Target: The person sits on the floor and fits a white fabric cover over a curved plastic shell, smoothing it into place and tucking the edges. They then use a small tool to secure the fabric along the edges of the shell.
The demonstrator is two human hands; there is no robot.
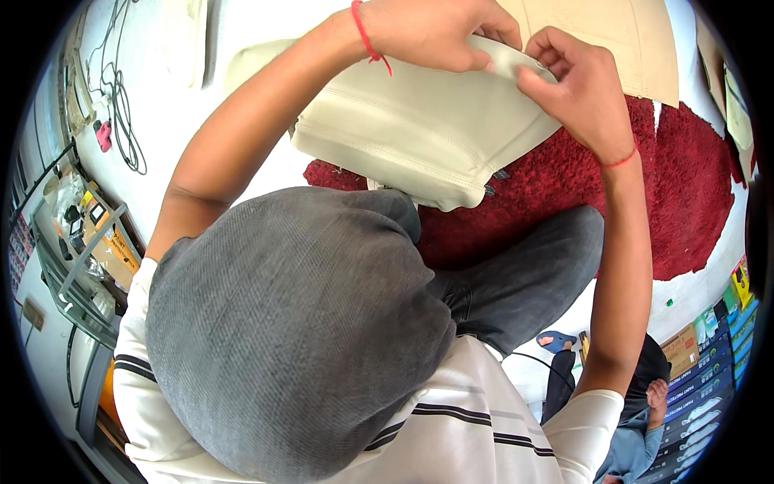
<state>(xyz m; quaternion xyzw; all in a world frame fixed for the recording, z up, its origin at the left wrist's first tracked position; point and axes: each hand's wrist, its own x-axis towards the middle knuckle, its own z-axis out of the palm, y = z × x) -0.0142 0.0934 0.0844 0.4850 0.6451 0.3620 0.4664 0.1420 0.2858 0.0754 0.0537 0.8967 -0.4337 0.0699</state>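
A cream, leather-like seat cover (395, 121) with double-stitched seams rests in front of my bent legs, stretched over a shaped form that looks like a car-seat part. Small dark pieces show at its lower right edge. My left hand (451, 34) grips its far edge, the thumb on the near face and the fingers curled behind. Close to its right, my right hand (582, 89) pinches the same edge between thumb and curled fingers. A short stretch of the edge lies between the two hands. The cover's far side is hidden.
A dark red shaggy rug (516, 218) lies under the work. Cardboard (605, 40) is spread beyond my hands. Black cables (121, 121) lie on the white floor at left, near a metal-framed shelf (81, 266). At lower right, another person (645, 427) is beside stacked blue boxes (705, 379).
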